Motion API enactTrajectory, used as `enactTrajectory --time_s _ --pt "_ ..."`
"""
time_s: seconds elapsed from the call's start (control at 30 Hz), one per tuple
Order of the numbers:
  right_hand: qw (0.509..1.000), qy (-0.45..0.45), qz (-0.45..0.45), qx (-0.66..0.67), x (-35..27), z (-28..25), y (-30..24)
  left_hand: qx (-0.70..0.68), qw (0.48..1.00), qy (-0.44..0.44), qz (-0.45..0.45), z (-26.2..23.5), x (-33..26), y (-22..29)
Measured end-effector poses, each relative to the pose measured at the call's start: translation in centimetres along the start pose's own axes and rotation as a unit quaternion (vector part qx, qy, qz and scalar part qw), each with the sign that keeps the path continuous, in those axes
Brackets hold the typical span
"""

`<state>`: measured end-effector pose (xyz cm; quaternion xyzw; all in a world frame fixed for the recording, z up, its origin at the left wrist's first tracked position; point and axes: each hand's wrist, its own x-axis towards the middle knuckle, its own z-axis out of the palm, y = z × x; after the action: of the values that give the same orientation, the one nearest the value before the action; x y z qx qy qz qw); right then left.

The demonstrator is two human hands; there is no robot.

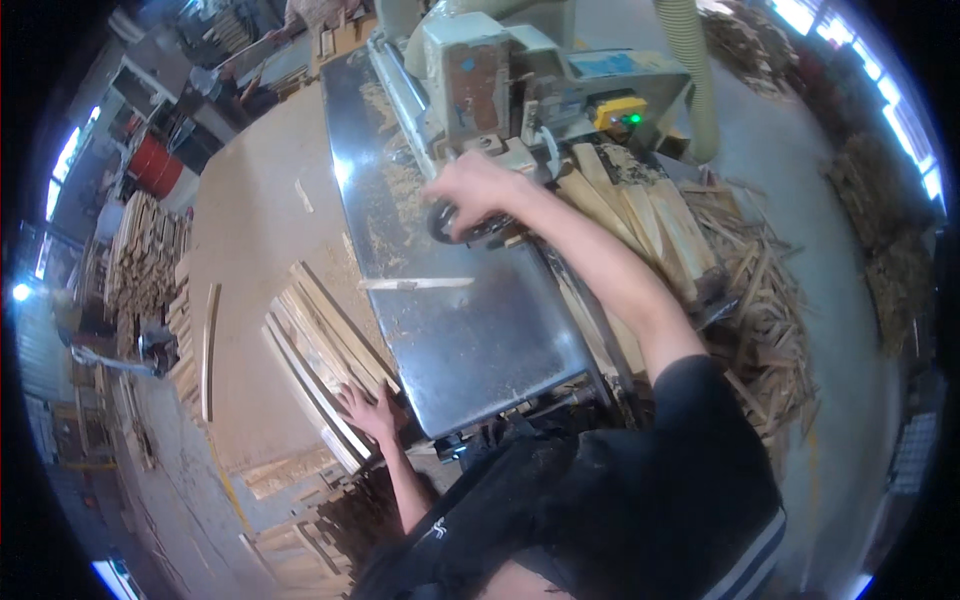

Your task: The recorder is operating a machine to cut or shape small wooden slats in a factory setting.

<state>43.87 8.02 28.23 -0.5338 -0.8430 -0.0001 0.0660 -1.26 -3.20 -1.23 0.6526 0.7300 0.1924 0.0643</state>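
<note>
My right hand reaches over the metal machine table and is closed on a black handwheel beside the saw-like woodworking machine. The fingers partly cover the wheel. My left hand lies with fingers spread over the near end of several long wooden strips on the brown board at the left. A thin wood sliver lies across the left edge of the shiny metal table. Sawdust is scattered along that table toward the machine.
Wooden pieces are stacked right of the machine, by a heap of offcuts. A yellow control box shows a green light. One strip lies on the brown board; stacked wood stands beyond, near a red drum.
</note>
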Motion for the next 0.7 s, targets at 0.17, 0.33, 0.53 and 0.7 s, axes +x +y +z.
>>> enactTrajectory --time_s 0.17,0.33,0.53,0.7 --pt "0.991 0.130 -0.042 -0.001 0.3 3.5 0.7 -0.055 0.998 0.033 -0.020 1.0 0.3 -1.5" --pt "0.918 0.325 0.074 0.213 -4.0 6.0 4.7 -0.051 0.998 0.038 0.001 0.9 1.3 -1.4" --pt "0.236 0.513 0.409 0.717 1.7 23.1 -2.1 0.001 0.999 0.031 -0.010 -0.8 1.8 -0.6" --pt "0.131 0.275 0.238 0.922 4.5 24.1 -9.3 -0.042 0.987 -0.088 -0.129 -4.6 2.3 2.7"
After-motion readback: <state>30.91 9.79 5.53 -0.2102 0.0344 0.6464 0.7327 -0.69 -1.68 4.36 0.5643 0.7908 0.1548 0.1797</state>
